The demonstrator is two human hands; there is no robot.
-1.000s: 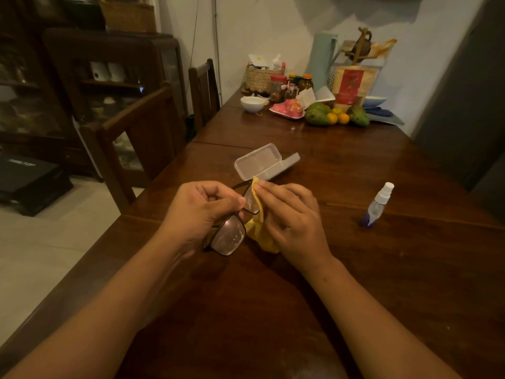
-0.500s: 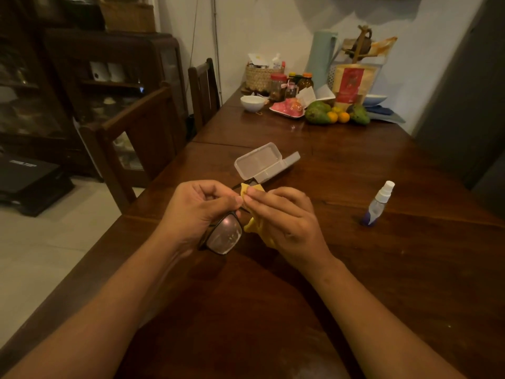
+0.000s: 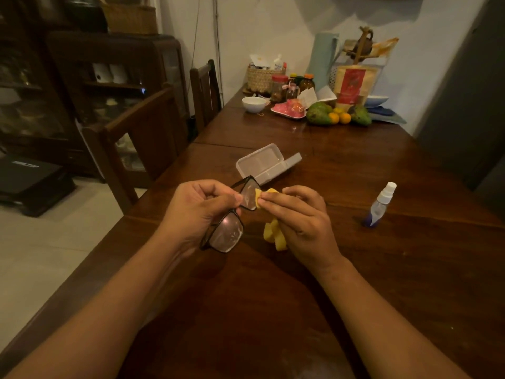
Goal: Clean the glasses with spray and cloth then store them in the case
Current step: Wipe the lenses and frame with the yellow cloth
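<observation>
Black-framed glasses are held over the dark wooden table, pinched at the bridge by my left hand. My right hand grips a yellow cloth and presses a corner of it against the right edge of the far lens. The rest of the cloth hangs down below my palm. Just beyond my hands a clear plastic case lies with its lid up. To the right stands a small spray bottle with a white cap.
Clutter sits at the table's far end: a white bowl, a pink plate, green and orange fruit, jars and a woven basket. Two wooden chairs line the left side. A dark cabinet stands behind them.
The cloth has slid off the far lens to its right edge, uncovering the glass. My right hand shifted right. My left hand turned the frame a little, so both lenses show.
</observation>
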